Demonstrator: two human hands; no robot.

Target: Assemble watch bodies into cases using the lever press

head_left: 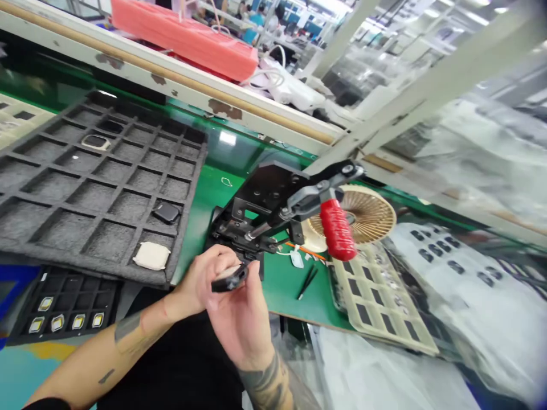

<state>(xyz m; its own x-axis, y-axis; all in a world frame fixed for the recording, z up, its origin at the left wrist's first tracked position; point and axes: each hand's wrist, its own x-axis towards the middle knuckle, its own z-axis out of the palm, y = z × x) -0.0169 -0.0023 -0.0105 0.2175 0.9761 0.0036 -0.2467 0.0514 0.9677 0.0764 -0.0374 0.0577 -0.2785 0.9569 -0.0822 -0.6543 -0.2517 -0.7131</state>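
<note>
A small black watch case [231,280] with a pale piece on its upper side is held between my two hands, in front of the clamp. My left hand [200,279] has its fingers closed over the far left side of it. From below, my right hand [243,319] grips the same case, thumb along its right edge. Just beyond my fingers stands a black toggle clamp press [265,210] with a red handle [337,230]. Nothing is visible in its lower jaw area, which my hands partly cover.
At left lies a grey foam tray [122,213] holding a black watch body [166,212] and a cream pad [151,255]. A lower black tray [72,302] carries several small square parts. Tweezers [307,282], a cream parts tray [384,307] and a round fan-like disc [367,213] are at right.
</note>
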